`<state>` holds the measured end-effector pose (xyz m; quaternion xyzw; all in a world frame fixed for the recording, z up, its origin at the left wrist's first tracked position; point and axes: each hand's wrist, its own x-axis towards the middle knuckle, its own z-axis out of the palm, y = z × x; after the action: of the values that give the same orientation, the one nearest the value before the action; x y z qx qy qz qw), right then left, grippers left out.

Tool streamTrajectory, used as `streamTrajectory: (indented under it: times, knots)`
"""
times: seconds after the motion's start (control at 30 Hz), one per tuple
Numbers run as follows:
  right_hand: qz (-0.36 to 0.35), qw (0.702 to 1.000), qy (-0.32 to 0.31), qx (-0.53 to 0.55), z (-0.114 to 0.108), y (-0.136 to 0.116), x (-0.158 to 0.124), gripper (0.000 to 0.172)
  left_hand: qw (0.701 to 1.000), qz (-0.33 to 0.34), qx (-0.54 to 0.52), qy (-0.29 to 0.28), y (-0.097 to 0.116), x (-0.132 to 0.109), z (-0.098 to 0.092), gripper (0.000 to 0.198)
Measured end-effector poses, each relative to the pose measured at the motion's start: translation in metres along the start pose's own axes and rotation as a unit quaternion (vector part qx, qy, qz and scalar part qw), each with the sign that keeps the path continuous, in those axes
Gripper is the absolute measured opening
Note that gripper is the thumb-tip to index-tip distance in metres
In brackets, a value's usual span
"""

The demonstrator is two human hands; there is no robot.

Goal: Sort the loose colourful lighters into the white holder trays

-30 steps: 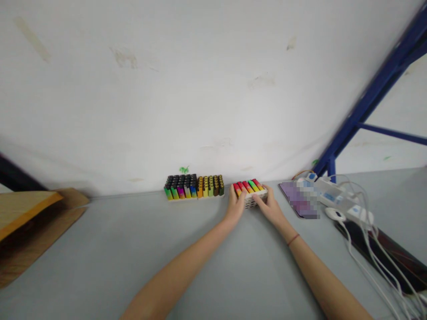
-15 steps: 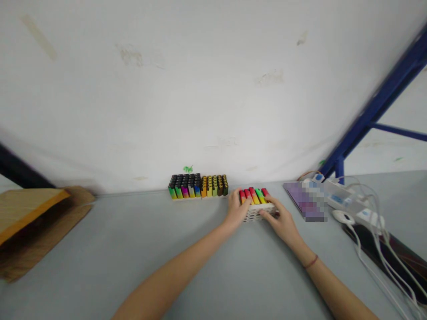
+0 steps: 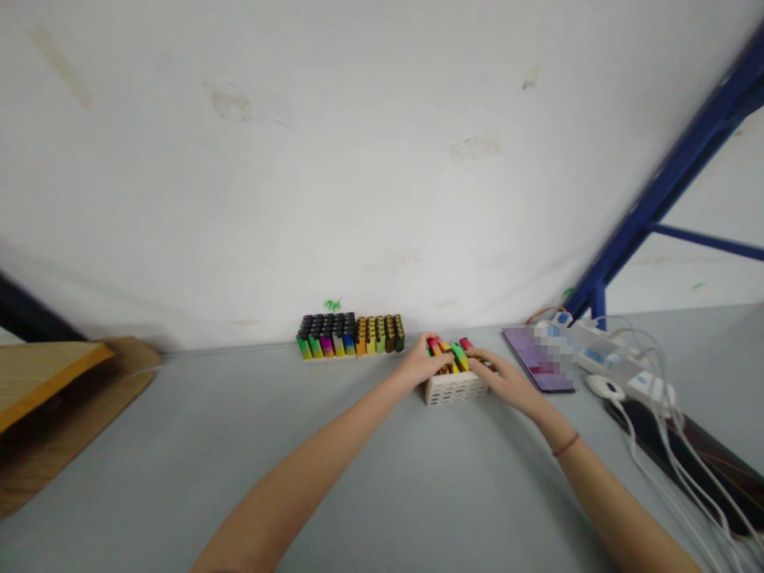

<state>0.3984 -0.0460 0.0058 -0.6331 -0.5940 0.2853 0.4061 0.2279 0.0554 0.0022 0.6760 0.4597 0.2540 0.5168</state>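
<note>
A white lattice-sided basket [image 3: 457, 388] holds several brightly coloured lighters [image 3: 459, 356] in red, yellow and green, lying at various angles. My left hand [image 3: 421, 366] curves over the basket's left side, its thumb across the lighters and its fingers closed around some at the far left. From the right, my right hand [image 3: 502, 379] reaches over the rim, with thumb and fingers pressed against the lighters at that end. Some fingertips are hidden among the lighters. To the left, by the wall, upright lighters with black tops [image 3: 327, 334] stand in rows beside gold-topped lighters [image 3: 380, 334].
An open cardboard box [image 3: 77, 430] sits at the left. On the right lie a purple flat item [image 3: 531, 360], partly pixelated, a white power strip [image 3: 621, 370] and tangled white cables [image 3: 665, 430]. A blue metal frame [image 3: 650, 199] rises against the wall behind.
The lighters in the basket have shifted from a neat slanted row into a looser jumble. Both hands have moved further over the rim, exposing more of the basket's front.
</note>
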Motion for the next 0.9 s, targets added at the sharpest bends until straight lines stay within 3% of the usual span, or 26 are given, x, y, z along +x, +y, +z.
streamTrajectory:
  times: [0.23,0.3,0.43,0.7,0.83,0.9]
  knots:
    - [0.187,0.977,-0.091,0.052,-0.009,-0.015,0.036,0.038,0.995,-0.052,0.085,0.021,-0.001,0.028,0.005,0.033]
    - [0.216,0.970,-0.103,0.053,-0.012,-0.021,0.042,0.032,0.991,-0.059,0.122,0.006,0.001,0.033,0.003,0.021]
    - [0.256,0.960,-0.108,-0.021,-0.016,-0.026,0.052,0.025,0.981,-0.062,0.184,0.010,0.004,0.040,-0.002,0.017]
    - [0.233,0.954,-0.120,-0.148,-0.014,-0.007,0.076,0.038,0.956,-0.027,0.291,0.008,0.016,0.032,0.001,0.043]
    - [0.202,0.946,-0.113,-0.228,-0.011,0.002,0.085,0.055,0.942,-0.031,0.333,0.011,0.020,0.029,0.002,0.037]
    - [0.171,0.938,-0.100,-0.285,-0.008,0.007,0.088,0.053,0.942,-0.036,0.334,0.019,0.020,0.029,0.003,0.037]
